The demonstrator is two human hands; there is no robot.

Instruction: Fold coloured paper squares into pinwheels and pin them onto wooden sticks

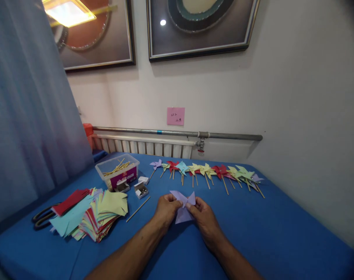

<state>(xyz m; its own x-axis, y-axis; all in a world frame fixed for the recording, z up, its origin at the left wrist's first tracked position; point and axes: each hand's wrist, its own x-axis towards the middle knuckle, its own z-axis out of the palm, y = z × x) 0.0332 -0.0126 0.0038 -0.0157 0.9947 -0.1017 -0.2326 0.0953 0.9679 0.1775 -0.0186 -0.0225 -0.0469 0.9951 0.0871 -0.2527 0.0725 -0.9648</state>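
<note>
A purple paper pinwheel [183, 216] is held between both hands above the blue table, its corners folded in toward the middle. My left hand [166, 212] pinches it from the left, thumb near the centre. From the right, my right hand [204, 217] grips it, with the thumb also close to the centre. No stick shows on this pinwheel. A loose wooden stick [138, 209] lies on the table left of my left hand. Just behind it stands a small open box [141, 190] with tiny metal pieces inside.
Finished pinwheels on sticks [206, 171] lie in a row along the back. At left are stacked cut papers [107, 214], scissors [44, 217] and a clear tub [133, 171] of sticks. A radiator [148, 147] and pipe [232, 136] run behind the blue table [253, 233].
</note>
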